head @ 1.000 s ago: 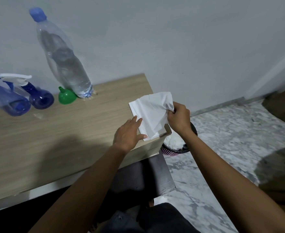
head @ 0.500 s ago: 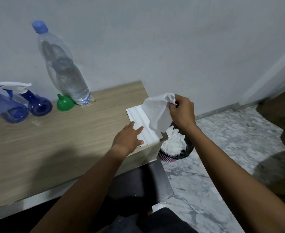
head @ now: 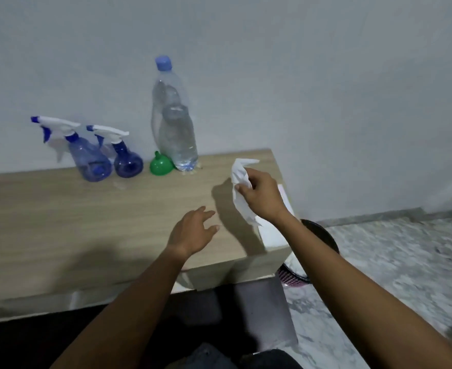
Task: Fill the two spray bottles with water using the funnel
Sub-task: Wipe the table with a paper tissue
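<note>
While my right hand (head: 262,194) is gripping a crumpled tissue (head: 239,190) in curled fingers, my left hand (head: 193,231) is hovering over the table (head: 60,209), fingers loosely spread (holding nothing). Beyond my left fingertips, the left spray bottle (head: 90,158), right spray bottle (head: 126,161), green funnel (head: 161,165) and capped water bottle (head: 173,129) are sitting along the wall.

Against the wall at the back of the surface (head: 60,222), the left spray bottle (head: 90,158) stands just beside the right spray bottle (head: 127,161). To their right is the funnel (head: 161,164), then the water bottle (head: 173,123). Near the right end, the right hand (head: 263,197) holds a tissue (head: 239,182) above the surface, with the left hand (head: 193,231) in front of it. A bin (head: 323,235) stands on the floor (head: 392,257) beyond the right edge.
</note>
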A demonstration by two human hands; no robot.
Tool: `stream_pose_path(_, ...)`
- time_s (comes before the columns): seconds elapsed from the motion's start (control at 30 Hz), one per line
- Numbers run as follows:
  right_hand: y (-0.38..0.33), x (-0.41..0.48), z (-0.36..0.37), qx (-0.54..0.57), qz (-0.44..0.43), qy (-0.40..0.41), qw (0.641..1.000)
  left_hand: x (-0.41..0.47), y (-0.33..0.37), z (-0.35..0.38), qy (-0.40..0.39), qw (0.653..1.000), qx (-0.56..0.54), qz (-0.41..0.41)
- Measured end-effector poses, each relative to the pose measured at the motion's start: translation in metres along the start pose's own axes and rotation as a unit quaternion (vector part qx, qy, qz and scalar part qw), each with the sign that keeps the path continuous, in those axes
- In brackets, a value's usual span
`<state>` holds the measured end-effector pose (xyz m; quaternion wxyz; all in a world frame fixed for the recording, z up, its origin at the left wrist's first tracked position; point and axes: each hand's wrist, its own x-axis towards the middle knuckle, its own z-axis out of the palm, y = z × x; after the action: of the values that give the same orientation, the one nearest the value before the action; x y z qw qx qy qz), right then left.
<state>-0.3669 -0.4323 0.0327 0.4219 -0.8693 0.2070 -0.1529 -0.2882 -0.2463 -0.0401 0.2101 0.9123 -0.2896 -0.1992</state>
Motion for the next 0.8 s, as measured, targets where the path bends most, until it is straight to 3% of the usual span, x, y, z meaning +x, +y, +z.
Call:
stream_pose_path(0.17, -0.054, 0.011, 0.105, -0.025, -0.077, -0.103, 0.991, -0.046, -0.104, -0.057, 0.059, 0.987, -0.062, -0.133)
stream_pose_path(0.4, -0.148, 0.015, 0.248, -0.03, -0.161, -0.262, 0.951, -0.097, -0.238, -0.127, 0.08, 0.965, -0.055, -0.245)
stream_pose_path(0.6, -0.193, 0.036, 0.345, -0.079, -0.131, -0.267, 0.951, -0.098, -0.322, -0.162, 0.085, 0.963, -0.032, -0.254)
stream_pose_path(0.8, -0.179, 0.034, 0.394, -0.137, -0.062, -0.227, 0.962, -0.08, -0.362, -0.172, 0.039, 0.968, 0.036, -0.246)
